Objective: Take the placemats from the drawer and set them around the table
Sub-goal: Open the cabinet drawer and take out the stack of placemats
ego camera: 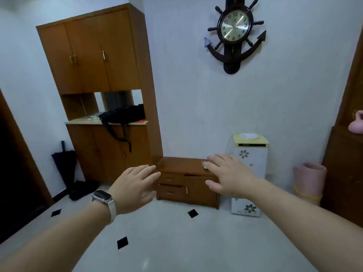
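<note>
A low brown wooden cabinet [182,164] stands on the floor against the far wall. It has two shut drawers [170,186] on its left side and a door on its right. No placemats or table are in view. My left hand [133,188], with a watch on the wrist, is stretched out in front of the cabinet's left edge, fingers apart and empty. My right hand [227,173] is stretched out over the cabinet's right side, fingers spread, holding nothing. Both hands are in the air, well short of the cabinet.
A tall wooden wardrobe [102,75] with a black bag [123,114] on its shelf stands at the left. A white floral water dispenser [251,165] and a pink bin [309,179] sit right of the cabinet. A folded umbrella [63,160] leans at the left. An anchor clock [234,30] hangs above.
</note>
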`<state>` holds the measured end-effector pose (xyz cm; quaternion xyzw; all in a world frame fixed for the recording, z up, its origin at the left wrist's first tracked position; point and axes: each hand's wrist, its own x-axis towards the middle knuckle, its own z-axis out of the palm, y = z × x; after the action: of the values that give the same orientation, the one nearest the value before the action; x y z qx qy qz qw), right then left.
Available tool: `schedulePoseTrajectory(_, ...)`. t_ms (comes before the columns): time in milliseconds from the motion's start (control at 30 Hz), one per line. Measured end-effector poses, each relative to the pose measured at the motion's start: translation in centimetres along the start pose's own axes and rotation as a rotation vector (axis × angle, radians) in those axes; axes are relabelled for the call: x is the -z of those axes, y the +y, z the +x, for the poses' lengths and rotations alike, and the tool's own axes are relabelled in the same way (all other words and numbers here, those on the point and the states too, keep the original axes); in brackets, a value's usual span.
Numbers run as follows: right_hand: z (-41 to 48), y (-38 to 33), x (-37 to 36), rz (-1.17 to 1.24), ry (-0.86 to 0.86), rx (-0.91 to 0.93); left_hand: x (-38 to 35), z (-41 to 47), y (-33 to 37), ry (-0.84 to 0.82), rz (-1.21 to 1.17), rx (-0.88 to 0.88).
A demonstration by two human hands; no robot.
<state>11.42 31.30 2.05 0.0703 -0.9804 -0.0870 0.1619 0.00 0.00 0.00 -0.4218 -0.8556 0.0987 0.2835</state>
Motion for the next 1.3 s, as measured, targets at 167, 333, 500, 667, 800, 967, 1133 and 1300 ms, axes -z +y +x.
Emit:
schedulePoseTrajectory(167,1.9,0.5,-3.3,0.007,-0.025,0.013,-3.4,1.1,-1.1,-0.034,-0.052,0.000)
schedulePoseTrajectory(333,6.3,0.1,-6.8,-0.016,-0.020,0.027,-8.5,2.7,-4.6,-0.031,-0.122,0.038)
schedulePoseTrajectory(500,13.4,-1.0,-10.5,-0.032,-0.089,0.031,-15.5,4.2,-9.4,-0.050,-0.209,0.050)
schedulePoseTrajectory(667,22.2,-2.6,-13.5,-0.023,-0.125,0.010,-22.1,5.5,-16.0,-0.083,-0.287,0.078)
schedulePoseTrajectory(800,27.4,-4.3,-16.3,-0.005,-0.121,-0.001,-27.1,6.6,-20.3,-0.116,-0.317,0.086)
schedulePoseTrajectory(967,33.0,-4.2,-18.9,0.026,-0.138,0.005,-30.9,8.7,-23.9,-0.118,-0.330,0.095)
schedulePoseTrajectory(1133,38.4,-3.1,-21.8,0.047,-0.129,0.016,-34.6,11.6,-27.4,-0.116,-0.335,0.122)
schedulePoseTrajectory(1300,43.9,-0.8,-27.2,0.106,-0.152,0.013,-39.0,14.9,-30.4,-0.147,-0.300,0.123)
